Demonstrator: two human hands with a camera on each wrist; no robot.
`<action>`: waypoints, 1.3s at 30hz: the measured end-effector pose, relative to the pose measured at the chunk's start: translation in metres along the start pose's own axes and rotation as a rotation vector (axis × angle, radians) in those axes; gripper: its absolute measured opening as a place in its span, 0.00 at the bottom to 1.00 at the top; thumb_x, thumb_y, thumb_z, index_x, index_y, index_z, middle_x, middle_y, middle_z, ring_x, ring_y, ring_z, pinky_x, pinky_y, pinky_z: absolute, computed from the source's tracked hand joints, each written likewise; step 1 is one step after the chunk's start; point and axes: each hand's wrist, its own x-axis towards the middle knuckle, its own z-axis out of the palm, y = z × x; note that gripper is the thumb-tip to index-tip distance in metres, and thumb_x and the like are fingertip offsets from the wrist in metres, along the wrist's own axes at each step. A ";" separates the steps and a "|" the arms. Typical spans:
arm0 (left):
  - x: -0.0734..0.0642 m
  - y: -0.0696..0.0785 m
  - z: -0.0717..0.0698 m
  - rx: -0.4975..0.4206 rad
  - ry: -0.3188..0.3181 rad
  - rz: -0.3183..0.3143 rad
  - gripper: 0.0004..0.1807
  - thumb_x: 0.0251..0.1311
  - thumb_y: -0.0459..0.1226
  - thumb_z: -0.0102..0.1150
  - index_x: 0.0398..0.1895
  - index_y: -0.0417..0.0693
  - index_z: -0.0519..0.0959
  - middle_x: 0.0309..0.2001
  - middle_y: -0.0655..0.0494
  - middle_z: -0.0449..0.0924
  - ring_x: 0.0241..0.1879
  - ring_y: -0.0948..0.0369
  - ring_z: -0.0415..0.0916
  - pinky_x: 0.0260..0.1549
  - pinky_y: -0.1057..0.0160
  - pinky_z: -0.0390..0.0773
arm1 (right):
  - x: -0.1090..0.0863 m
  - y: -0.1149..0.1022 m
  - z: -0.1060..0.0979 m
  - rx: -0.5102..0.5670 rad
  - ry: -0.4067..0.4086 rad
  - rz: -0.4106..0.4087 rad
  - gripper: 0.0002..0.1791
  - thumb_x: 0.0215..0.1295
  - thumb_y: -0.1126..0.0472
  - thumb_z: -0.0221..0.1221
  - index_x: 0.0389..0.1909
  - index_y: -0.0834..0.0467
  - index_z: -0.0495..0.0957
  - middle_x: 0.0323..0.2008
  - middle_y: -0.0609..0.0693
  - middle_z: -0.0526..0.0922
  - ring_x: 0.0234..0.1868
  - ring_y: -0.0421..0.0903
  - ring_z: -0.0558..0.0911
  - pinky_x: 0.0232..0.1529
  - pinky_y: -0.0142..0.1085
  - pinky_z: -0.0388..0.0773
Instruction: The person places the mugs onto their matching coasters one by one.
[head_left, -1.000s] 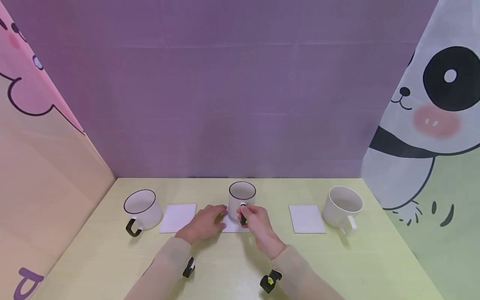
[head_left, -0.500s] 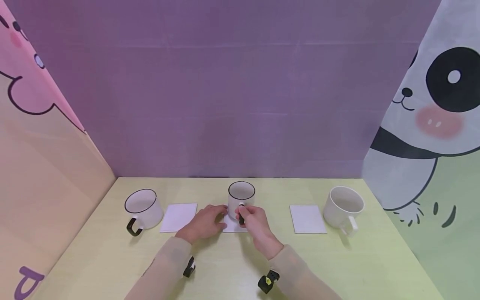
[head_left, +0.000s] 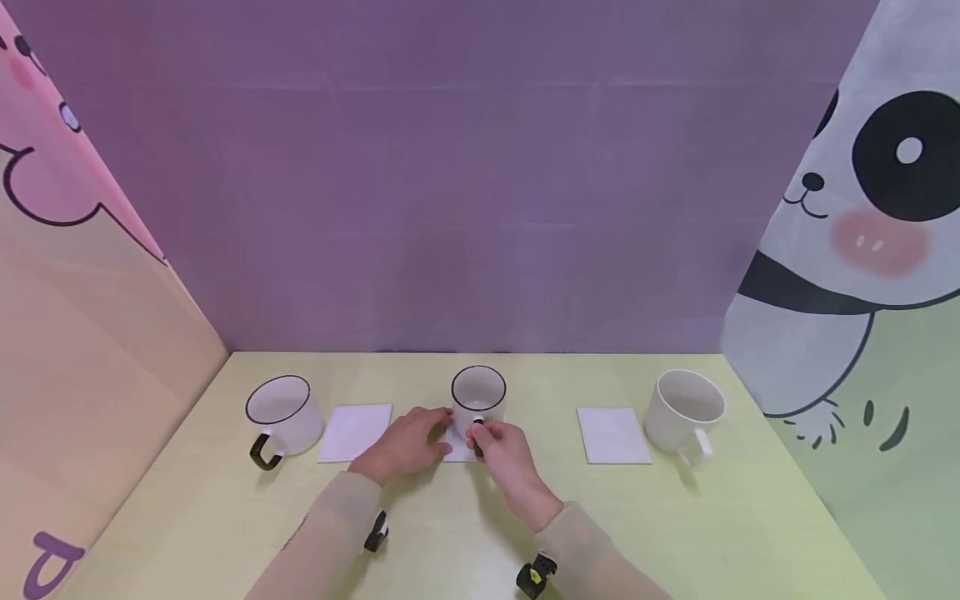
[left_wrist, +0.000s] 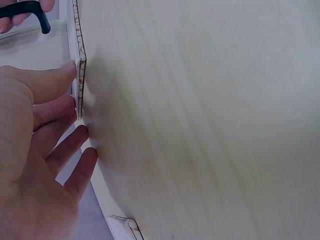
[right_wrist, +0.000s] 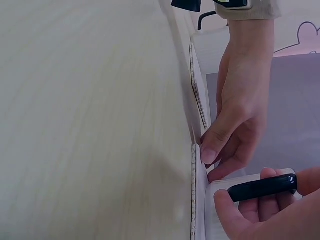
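Observation:
In the head view, a white mug [head_left: 467, 415] with a dark rim stands upright at the middle, on a white square coaster [head_left: 457, 452]. My right hand [head_left: 517, 471] grips its black handle, fingers wrapped around it in the right wrist view, where the handle [right_wrist: 262, 189] shows clearly. At the coaster's left edge is my left hand [head_left: 405, 442]. Its thumb and fingers hold the corner, with the thumb near the front in the left wrist view. Part of the coaster is hidden by the mug and the hands.
To the left are a white mug [head_left: 300, 425] with black handle and a white coaster [head_left: 355, 433]. To the right lie another coaster [head_left: 615, 436] and an all-white mug [head_left: 667, 425]. A purple cloth wall [head_left: 480, 208] rises behind the table [head_left: 450, 533].
The middle mug has shifted slightly toward me and a little left, my right hand moving along with it. My left hand has stayed at the coaster's edge.

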 end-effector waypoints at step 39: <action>0.000 0.001 0.000 -0.007 -0.002 -0.003 0.27 0.63 0.39 0.68 0.64 0.43 0.75 0.60 0.49 0.80 0.64 0.46 0.71 0.66 0.42 0.67 | -0.029 -0.008 -0.061 -0.503 -0.164 -0.254 0.16 0.74 0.55 0.58 0.50 0.64 0.82 0.44 0.52 0.86 0.50 0.55 0.83 0.51 0.48 0.79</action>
